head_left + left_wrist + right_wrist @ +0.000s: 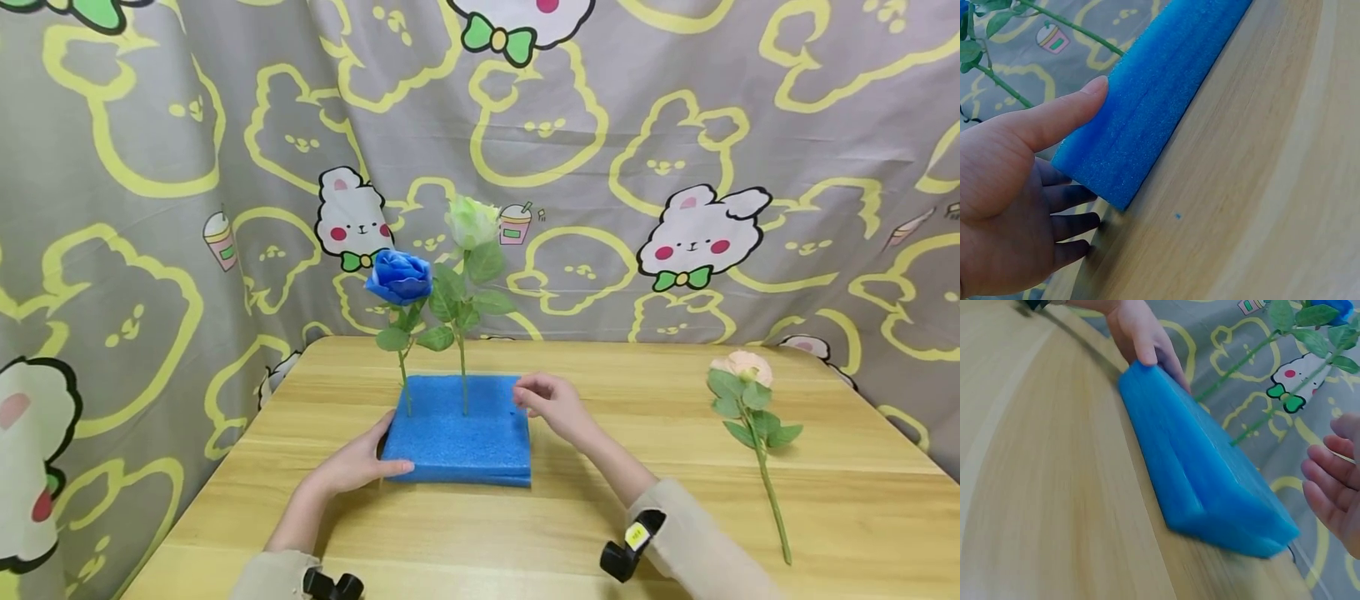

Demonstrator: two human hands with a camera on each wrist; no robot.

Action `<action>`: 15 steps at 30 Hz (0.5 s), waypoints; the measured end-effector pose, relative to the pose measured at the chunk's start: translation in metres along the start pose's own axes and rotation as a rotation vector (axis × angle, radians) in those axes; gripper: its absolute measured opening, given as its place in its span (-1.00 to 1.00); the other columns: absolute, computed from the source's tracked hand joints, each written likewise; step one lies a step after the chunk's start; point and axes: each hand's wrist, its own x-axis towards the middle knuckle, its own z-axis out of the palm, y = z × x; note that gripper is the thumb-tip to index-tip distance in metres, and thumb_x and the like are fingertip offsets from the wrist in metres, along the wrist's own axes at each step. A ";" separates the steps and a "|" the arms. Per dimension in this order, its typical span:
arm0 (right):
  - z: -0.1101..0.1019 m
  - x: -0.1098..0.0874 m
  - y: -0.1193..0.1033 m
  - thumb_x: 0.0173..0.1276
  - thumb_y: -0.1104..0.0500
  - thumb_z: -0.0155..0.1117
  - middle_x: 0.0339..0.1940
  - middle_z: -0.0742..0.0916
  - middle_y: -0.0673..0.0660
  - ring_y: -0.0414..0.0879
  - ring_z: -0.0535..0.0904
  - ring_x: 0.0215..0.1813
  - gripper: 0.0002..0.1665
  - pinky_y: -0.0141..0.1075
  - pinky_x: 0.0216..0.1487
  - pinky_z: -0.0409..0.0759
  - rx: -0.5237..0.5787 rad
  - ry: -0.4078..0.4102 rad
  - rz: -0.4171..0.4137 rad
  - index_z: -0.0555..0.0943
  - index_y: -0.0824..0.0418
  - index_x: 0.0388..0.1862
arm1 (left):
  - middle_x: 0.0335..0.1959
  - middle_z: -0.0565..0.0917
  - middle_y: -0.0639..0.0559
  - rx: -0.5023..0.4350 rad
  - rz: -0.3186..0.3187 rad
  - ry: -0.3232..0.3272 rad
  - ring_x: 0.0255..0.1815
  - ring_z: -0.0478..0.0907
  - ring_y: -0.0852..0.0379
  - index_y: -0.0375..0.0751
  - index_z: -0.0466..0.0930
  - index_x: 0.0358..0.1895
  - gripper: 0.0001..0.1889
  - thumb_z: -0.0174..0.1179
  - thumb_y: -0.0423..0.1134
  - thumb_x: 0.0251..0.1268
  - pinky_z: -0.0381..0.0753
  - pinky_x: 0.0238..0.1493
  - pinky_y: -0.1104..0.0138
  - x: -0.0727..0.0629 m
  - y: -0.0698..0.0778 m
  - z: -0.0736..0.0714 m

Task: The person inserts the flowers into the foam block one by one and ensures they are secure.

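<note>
A blue foam block [461, 446] lies on the table with two artificial roses standing upright in it. The blue rose [401, 277] stands near its left side, and the white-green rose [472, 222] rises from nearer the middle. At the block's left end my left hand [362, 458] holds the corner, the thumb [1079, 109] on the front edge and the other fingers along the side. My right hand [553, 407] is by the block's back right edge, fingers loosely bent with nothing between them; the right wrist view shows the hand [1338, 481] apart from the foam.
A pale pink rose [746, 367] with a long green stem lies on the right part of the wooden table [622, 517]. Behind the table hangs a grey curtain [570, 150] with cartoon bears and rabbits. A tiny blue crumb [1177, 215] lies in front of the block.
</note>
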 end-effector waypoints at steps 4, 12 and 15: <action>-0.020 -0.013 0.007 0.36 0.22 0.14 -0.29 0.67 0.32 0.07 0.61 -0.24 -0.72 -0.17 -0.26 0.60 -0.099 -0.029 -0.023 0.55 0.46 -0.13 | 0.43 -0.07 -0.37 0.004 -0.007 -0.004 0.41 -0.09 -0.27 -0.40 -0.25 0.45 0.06 0.26 0.07 0.13 0.04 0.30 -0.09 0.000 0.001 -0.001; -0.059 -0.041 0.012 0.38 0.21 0.12 -0.23 0.66 0.37 0.15 0.61 -0.20 -0.71 -0.22 -0.27 0.60 -0.162 -0.030 0.025 0.52 0.44 -0.07 | 0.42 -0.08 -0.40 -0.001 0.002 -0.009 0.41 -0.10 -0.30 -0.43 -0.25 0.44 0.05 0.26 0.05 0.14 0.05 0.29 -0.11 -0.001 0.003 -0.001; -0.071 -0.051 0.013 0.39 0.20 0.12 -0.21 0.66 0.36 0.09 0.62 -0.21 -0.69 -0.21 -0.27 0.60 -0.178 -0.028 0.040 0.52 0.44 -0.05 | 0.42 -0.09 -0.40 0.005 0.003 -0.006 0.41 -0.11 -0.30 -0.45 -0.25 0.43 0.06 0.26 0.06 0.14 0.05 0.29 -0.11 -0.001 0.001 -0.001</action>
